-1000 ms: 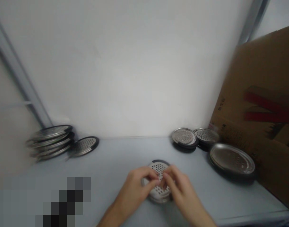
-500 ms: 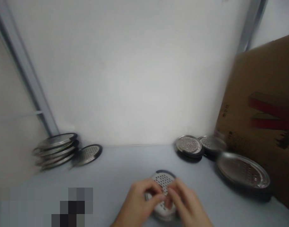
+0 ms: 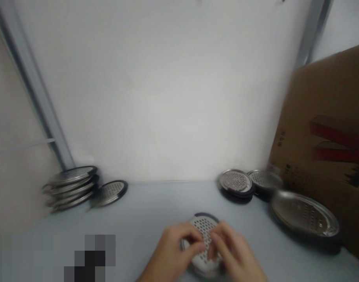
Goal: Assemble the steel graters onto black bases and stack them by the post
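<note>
A round metal grater [image 3: 204, 224] with rows of holes and a dark edge at its far side lies on the table at the bottom centre. Over its left part is my left hand [image 3: 181, 244], thumb and fingertips brought together in a pinch. My right hand [image 3: 233, 246] covers the right part, its fingers curled and pinched, close to the left fingertips. Anything between the fingertips is too small and blurred to make out. Both hands hide the sides of the grater.
Several similar graters [image 3: 73, 175] are stacked at the left, with another grater [image 3: 111, 191] beside them. At the right are round graters [image 3: 235, 182], one more behind [image 3: 264, 179], and a larger oval one [image 3: 302, 213]. A cardboard box [image 3: 329, 98] stands along the right; a white wall [image 3: 167, 98] closes the back.
The whole view has shifted very slightly. My right hand's fingertips have moved a little to the right, away from the left ones; the grater stays beneath both hands.
</note>
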{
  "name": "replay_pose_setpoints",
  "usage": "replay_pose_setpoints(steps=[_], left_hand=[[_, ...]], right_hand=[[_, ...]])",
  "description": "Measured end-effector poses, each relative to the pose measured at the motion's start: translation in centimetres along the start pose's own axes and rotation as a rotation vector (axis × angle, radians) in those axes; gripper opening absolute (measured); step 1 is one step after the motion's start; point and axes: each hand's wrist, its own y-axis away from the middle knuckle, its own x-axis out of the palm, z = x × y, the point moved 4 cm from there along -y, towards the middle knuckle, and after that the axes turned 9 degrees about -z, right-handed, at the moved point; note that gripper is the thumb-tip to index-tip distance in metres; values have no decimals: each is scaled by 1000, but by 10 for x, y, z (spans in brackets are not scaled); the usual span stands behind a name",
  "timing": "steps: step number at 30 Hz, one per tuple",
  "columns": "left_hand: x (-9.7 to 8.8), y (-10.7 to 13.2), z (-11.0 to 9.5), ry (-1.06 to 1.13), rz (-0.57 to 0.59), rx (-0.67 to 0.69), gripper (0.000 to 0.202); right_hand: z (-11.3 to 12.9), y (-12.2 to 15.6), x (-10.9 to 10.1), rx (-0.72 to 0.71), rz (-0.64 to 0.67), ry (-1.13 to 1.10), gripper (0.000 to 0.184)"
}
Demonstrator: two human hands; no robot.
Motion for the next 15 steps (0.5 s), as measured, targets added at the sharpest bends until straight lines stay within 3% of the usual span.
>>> replay_pose_setpoints(steps=[4, 7, 15], left_hand=[[1, -1, 2, -5, 17, 8, 10], [2, -1, 1, 1, 25, 22, 9], [3, 0, 4, -42, 16, 10, 11]], right_hand=[[2, 1, 2, 19, 41, -8, 44], [5, 1, 1, -8, -20, 23, 47], [-1, 0, 2, 41, -7, -47, 44]])
